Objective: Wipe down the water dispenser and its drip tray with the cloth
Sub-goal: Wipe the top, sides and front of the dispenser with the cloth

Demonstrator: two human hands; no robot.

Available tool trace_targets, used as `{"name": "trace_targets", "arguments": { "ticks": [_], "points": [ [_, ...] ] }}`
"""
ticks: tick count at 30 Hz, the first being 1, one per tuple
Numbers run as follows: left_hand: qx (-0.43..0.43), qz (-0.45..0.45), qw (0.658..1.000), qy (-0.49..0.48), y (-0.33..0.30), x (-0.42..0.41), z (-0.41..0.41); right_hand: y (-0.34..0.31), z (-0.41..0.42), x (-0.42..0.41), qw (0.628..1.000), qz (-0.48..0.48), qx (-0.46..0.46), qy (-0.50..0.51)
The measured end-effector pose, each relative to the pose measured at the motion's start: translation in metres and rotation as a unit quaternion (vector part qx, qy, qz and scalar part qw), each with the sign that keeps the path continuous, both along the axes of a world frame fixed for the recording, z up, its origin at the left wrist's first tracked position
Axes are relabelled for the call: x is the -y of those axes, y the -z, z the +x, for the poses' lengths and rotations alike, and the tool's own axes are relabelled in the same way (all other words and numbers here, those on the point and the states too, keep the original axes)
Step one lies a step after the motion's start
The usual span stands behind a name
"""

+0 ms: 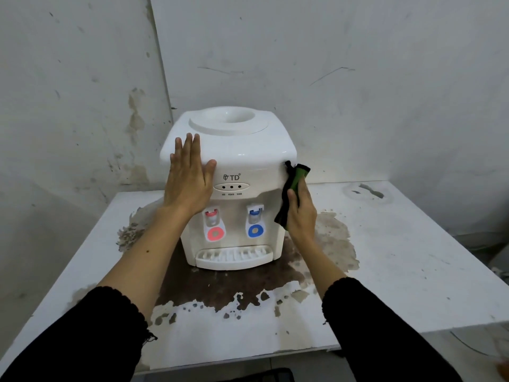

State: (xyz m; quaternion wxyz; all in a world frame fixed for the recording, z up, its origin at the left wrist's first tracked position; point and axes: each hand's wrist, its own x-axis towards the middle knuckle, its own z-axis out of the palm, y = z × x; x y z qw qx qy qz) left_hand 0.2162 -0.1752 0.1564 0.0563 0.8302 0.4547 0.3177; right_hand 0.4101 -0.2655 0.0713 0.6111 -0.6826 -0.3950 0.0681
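My left hand [188,179] lies flat on the front left corner of the water dispenser [234,161], its fingers [190,146] straight and close together, reaching up over the rounded top edge, the thumb spread out to the side along the front just left of the TD logo [231,177]. It holds nothing; it only presses against the white casing. My right hand [300,208] is at the dispenser's right side, fingers curled round the cloth [293,188], which is black with a green patch; the thumb pinches it from the front, and the cloth's upper end touches the right front corner of the casing just under the top lip, while its lower end hangs down beside my palm. The dispenser stands upright on the white bench [399,257], near the back, close to the corner of the scuffed wall [330,64]. On top, its round bottle well [230,121] shows only white plastic inside, with no bottle seated. Below the logo is a small panel of three indicator lights [231,186]. Under that sit the two taps: the red tap [212,224] on the left, the blue tap [254,221] on the right. The drip tray [234,257] juts out at the foot of the dispenser under both taps; through its slotted grille I cannot tell whether any water lies in it. A broad brown stain [234,285] spreads over the bench around and in front of the dispenser's base. Both my forearms reach in from below, in black sleeves [385,326] pushed back from the wrists.
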Motion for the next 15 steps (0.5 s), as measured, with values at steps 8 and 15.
{"name": "trace_targets", "arguments": {
  "ticks": [8,15],
  "points": [
    [0.021,0.094,0.995,0.021,0.014,0.000,0.006,-0.041,-0.010,-0.027,0.995,0.100,0.018,0.009],
    [0.016,0.104,0.994,0.030,0.017,-0.002,0.006,0.022,-0.007,-0.017,0.998,0.053,-0.040,-0.018]
  ]
}}
